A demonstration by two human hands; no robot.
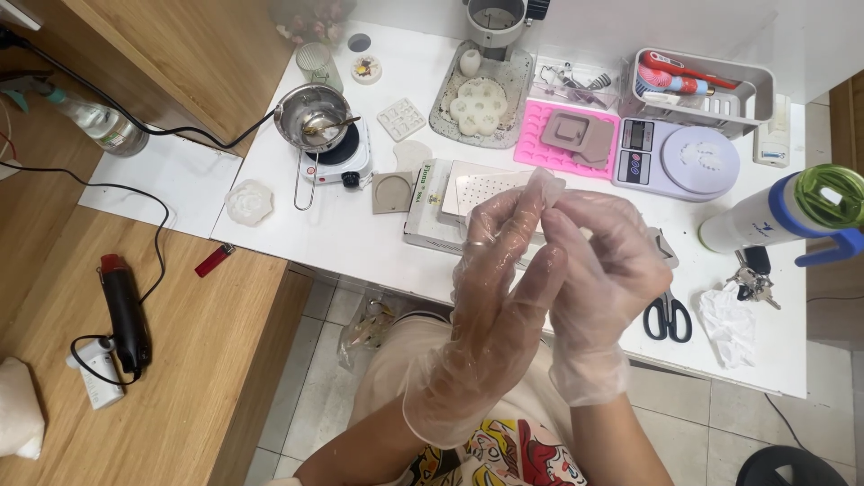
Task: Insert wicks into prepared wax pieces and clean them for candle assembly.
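Both my hands wear loose clear plastic gloves and are raised in front of me over the near edge of the white table (360, 238). My left hand (499, 270) has its fingers stretched upward. My right hand (607, 265) pinches the glove film at the left hand's fingertips. Neither hand holds any object. Beneath them lies a white box (432, 211) with a perforated white sheet on top. Black-handled scissors (667, 315) lie just right of my right hand.
A small pot with a spoon (317, 117) sits on a white electric hotplate. Also on the table: a pink mould (562, 144), a digital scale (675, 157), a white tray of tools (702, 85), a bottle (783, 211), keys (751, 274). On the wooden bench lie a red lighter (214, 260) and a black heat gun (124, 315).
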